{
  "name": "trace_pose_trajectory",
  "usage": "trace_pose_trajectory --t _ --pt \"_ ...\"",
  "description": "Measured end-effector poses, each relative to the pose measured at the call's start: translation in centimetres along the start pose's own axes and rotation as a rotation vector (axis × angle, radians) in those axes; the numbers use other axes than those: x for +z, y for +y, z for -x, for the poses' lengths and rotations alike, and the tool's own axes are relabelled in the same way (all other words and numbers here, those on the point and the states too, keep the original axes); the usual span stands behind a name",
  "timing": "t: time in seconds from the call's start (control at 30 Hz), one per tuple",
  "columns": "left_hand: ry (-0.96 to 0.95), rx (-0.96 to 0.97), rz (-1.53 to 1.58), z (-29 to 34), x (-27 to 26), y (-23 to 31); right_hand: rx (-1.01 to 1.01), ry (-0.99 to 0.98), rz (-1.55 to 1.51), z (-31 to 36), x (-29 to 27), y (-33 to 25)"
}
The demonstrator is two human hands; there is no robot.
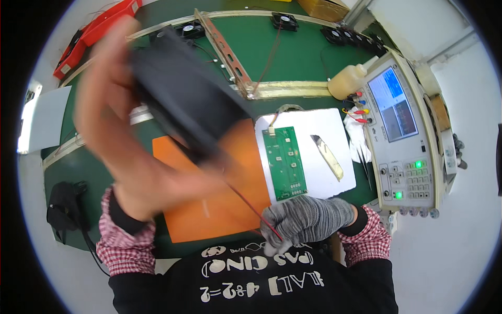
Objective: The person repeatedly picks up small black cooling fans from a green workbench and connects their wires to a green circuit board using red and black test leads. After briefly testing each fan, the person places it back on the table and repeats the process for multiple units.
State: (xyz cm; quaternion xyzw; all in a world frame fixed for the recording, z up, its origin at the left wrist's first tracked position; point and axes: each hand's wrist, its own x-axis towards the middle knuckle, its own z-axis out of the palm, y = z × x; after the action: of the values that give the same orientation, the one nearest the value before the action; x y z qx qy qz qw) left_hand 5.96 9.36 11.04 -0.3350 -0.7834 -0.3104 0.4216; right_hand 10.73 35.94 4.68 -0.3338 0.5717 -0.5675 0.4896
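left hand (117, 144), half open, grips blurred black boxy part (185, 91) over orange sheet (209, 212); right hand (308, 219), gloved, fingers curled on red wire (250, 205). best keep wire slack, hold part by edges.

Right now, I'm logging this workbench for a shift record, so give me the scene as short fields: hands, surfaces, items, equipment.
Left hand: bare, motion-blurred, holding a black boxy unit
Right hand: in a grey knit glove, fingers curled, holding a red wire
Surfaces: orange sheet, left; white pad, right
On pad: green circuit board; yellowish tool
Equipment: bench instrument, screen lit, far right
Unclear: fine detail of the unit, blurred
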Motion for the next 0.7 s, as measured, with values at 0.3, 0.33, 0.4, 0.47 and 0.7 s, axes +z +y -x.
trace_pose_trajectory --t 0.3,0.33,0.4,0.47,0.7 --pt "-0.251 -0.978 0.487 4.3 -1.9 -6.0 -0.212 0.824 0.379 3.0 -4.5 1.4" --pt "-0.355 -0.964 0.473 5.4 -0.8 -4.6 -0.241 0.914 0.416 2.6 -5.2 2.4" --pt "-0.464 -0.670 0.172 7.5 0.8 -2.7 -0.243 0.958 0.300 1.3 -5.4 3.2" --pt "-0.621 -0.545 -0.076 7.4 1.6 -1.0 -0.266 0.994 0.336 0.9 -5.6 4.0" --pt "-0.838 -0.196 0.096 4.2 0.2 -0.2 -0.355 1.053 1.060 0.8 -6.0 4.8"
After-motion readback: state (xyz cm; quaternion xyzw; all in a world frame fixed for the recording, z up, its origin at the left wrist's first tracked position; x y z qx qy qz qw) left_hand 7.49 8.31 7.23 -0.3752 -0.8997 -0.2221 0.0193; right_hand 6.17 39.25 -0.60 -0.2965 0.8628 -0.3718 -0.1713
